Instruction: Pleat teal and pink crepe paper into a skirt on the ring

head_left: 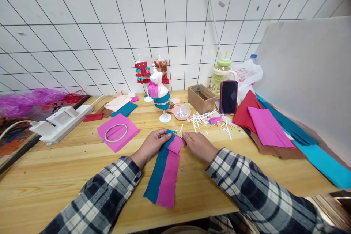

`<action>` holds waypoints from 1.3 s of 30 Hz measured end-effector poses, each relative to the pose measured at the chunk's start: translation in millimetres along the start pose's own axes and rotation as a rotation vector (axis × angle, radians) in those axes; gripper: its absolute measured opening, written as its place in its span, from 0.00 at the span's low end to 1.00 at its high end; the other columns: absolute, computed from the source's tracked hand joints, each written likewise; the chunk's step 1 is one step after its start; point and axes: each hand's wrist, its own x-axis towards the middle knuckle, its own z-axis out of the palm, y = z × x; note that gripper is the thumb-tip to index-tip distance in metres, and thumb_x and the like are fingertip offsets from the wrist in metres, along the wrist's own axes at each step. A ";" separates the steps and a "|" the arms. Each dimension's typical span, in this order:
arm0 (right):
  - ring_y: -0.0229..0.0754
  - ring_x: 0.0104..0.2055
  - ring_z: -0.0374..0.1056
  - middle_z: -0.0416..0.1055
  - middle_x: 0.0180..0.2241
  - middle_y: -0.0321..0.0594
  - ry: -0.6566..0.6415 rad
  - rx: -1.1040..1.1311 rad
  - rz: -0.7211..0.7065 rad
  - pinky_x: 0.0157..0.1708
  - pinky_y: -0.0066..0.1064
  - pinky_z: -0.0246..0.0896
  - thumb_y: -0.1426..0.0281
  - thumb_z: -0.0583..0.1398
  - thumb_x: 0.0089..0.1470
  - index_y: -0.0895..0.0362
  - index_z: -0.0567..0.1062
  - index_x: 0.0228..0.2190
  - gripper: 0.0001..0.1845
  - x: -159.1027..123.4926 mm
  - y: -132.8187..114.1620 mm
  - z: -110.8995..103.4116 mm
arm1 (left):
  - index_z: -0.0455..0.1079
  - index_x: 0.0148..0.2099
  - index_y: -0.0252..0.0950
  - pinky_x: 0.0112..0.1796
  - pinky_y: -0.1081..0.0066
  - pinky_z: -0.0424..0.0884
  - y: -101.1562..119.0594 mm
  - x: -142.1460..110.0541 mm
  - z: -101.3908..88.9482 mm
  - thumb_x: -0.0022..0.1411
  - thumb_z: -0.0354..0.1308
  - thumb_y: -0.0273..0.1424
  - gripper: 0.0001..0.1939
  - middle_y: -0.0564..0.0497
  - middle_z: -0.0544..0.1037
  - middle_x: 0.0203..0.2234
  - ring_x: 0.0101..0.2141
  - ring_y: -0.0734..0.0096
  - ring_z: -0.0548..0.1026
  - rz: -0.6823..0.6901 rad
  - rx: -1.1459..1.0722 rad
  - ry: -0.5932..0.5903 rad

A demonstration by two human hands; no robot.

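Two bare hands meet over the near middle of the worktop point(60, 175), just in front of the dressed figure point(161, 98). The left hand point(149, 145) is narrowed, thumb against fingers, on the upper end of a teal strip point(156, 179); this grip probably keeps the cloth steady. A pink strip point(170, 179) lies along the teal one, its upper part folded over; whether the two are joined I cannot tell. Both trail toward the worktop's near edge, where their length seems to stay out of the fingers' way. The right hand point(199, 145) is closed around a small metal tool point(178, 136), held low at the fold, perhaps for fine control; its exact kind is too small to make out.

To the left, a white ring point(116, 141) lies on a pink square point(116, 132), perhaps as a weight or a guide. Behind the hands, a shallow dish point(175, 115) and white scraps point(201, 120) lie before a cardboard box point(200, 103), seemingly within easy reach. A phone point(228, 97) stands upright, screen toward the person, likely for viewing. Folded cloth point(270, 126) is heaped at the right, apparently kept aside from the working spot.
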 end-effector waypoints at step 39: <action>0.44 0.46 0.69 0.76 0.43 0.43 -0.048 0.089 -0.076 0.44 0.32 0.59 0.60 0.40 0.67 0.55 0.74 0.40 0.26 6.9 10.9 10.8 | 0.73 0.35 0.34 0.31 0.74 0.67 -0.3 1.0 -0.9 0.51 0.67 0.42 0.17 0.53 0.78 0.29 0.28 0.73 0.72 -0.022 0.001 -0.031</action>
